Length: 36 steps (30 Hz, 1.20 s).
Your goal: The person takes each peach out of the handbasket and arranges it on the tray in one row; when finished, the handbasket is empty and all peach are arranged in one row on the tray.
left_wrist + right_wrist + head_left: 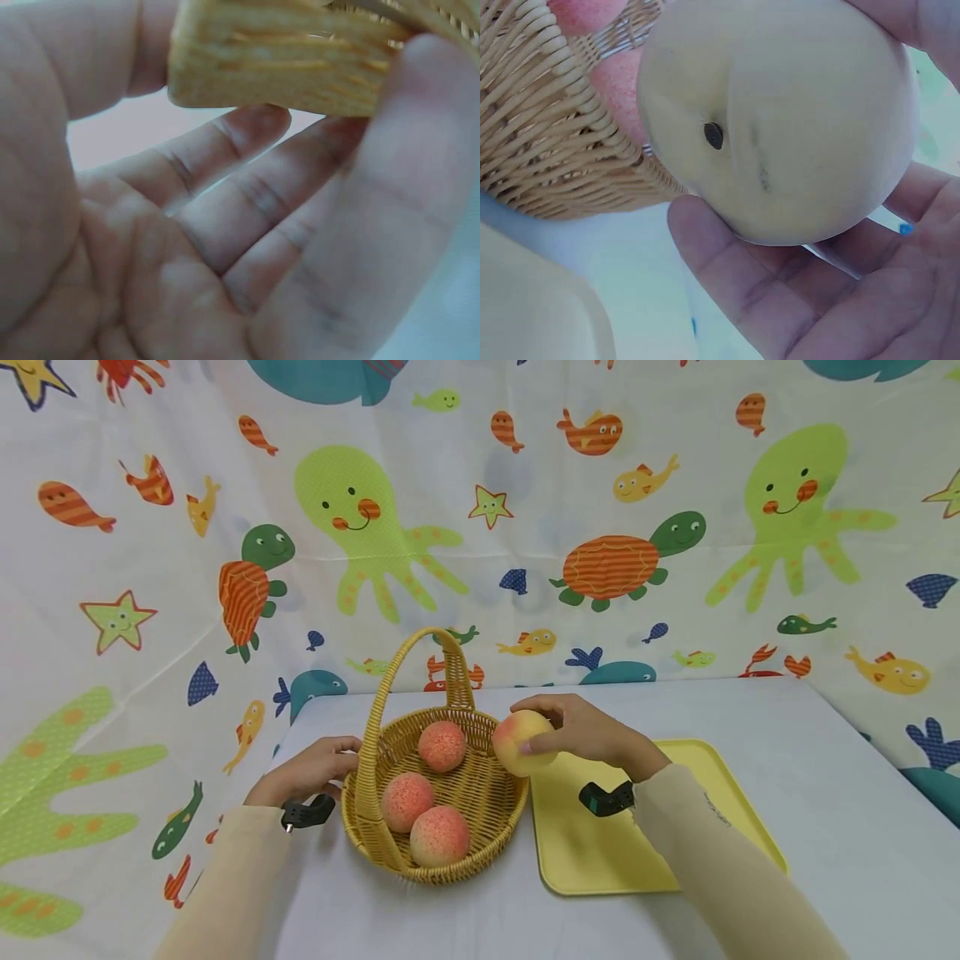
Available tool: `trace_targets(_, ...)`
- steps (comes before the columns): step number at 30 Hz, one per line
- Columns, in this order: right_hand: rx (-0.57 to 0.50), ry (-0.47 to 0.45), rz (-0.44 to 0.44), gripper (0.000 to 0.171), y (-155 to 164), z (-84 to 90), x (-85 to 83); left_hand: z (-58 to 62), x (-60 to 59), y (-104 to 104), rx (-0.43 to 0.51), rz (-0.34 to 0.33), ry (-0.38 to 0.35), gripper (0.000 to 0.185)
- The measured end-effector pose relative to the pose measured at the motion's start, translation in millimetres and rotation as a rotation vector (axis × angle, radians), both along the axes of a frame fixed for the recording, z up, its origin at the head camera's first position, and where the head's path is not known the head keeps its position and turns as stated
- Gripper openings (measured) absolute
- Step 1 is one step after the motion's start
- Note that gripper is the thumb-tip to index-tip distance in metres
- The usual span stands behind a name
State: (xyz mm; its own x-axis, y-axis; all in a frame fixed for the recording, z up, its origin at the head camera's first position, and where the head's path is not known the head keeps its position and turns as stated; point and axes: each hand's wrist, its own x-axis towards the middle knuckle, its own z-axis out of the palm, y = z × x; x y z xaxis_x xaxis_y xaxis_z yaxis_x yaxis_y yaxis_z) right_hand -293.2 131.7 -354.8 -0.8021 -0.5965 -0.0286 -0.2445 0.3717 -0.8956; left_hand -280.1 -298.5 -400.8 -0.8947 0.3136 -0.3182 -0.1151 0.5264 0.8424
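Observation:
A round wicker basket [480, 789] with a tall arched handle [384, 693] stands on the table. At its left side my left hand [318, 768] grips it; the left wrist view has thumb and fingers about a flat woven strip [277, 71]. Inside lie three pinkish-red peaches, one at the back [442, 746], one at the left [407, 802] and one in front [439, 837]. Over the basket's right rim, my right hand [581, 727] holds a paler yellow peach [519, 745] between thumb and fingers. A dark stem pit shows on that peach in the right wrist view.
To the basket's right lies a yellow tray [592, 860], partly under the right forearm. A white cloth covers the table [810, 760]. Behind hangs a curtain [480, 552] printed with sea animals. Each wrist wears a black camera band [607, 799].

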Motion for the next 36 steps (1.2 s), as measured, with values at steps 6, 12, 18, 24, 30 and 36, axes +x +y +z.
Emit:
trace_targets(6,-0.034,-0.002,-0.027,0.061,9.0,-4.6,2.0,-0.3,-0.5,-0.3,0.006,-0.002,0.000,0.029)
trace_targets(12,-0.046,-0.011,-0.062,0.061,16.2,-11.1,4.2,-0.1,-0.5,-0.4,0.013,-0.003,0.003,0.028)
trace_targets(18,-0.072,-0.019,-0.099,0.057,24.5,-20.1,6.9,-0.7,-0.5,0.2,0.013,0.000,0.005,0.029)
trace_targets(24,-0.070,-0.048,-0.133,0.059,32.8,-31.9,8.6,-1.4,-0.6,0.7,0.007,0.006,0.010,0.029)
trace_targets(30,-0.069,-0.040,-0.147,0.059,38.0,-46.1,10.3,-1.6,-0.5,0.0,0.012,0.004,0.008,0.029)
trace_targets(36,-0.074,-0.077,-0.169,0.061,40.5,-61.4,13.6,0.6,0.2,0.7,0.012,-0.004,-0.002,0.031)
